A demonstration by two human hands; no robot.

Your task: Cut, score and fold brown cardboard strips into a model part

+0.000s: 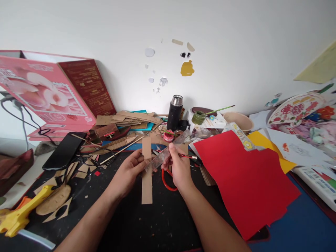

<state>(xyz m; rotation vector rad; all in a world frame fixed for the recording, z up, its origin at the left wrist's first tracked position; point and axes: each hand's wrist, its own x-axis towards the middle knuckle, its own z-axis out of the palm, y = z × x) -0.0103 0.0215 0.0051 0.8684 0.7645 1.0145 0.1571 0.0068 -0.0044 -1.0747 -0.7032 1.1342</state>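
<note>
My left hand (131, 169) is closed on a narrow brown cardboard strip (147, 189), which points toward me over the black mat. In my right hand (180, 171), a clear plastic ruler (160, 160) is pinched under the thumb. The ruler's near end lies slantwise across the strip, close to my left fingertips. A thin pen-like stick with a red and black barrel (187, 156) pokes out past my right hand; whether the fingers grip it is hidden. Red-handled scissors (168, 185) rest just below that hand, partly covered by it.
A yellow glue gun (28, 213), a black phone (64, 150) and cardboard scraps (84, 168) lie to the left. Red paper (246, 182) spreads on the right. Behind stand an open black flask (174, 113), a green paint jar (198, 118) and stacked cardboard (126, 120).
</note>
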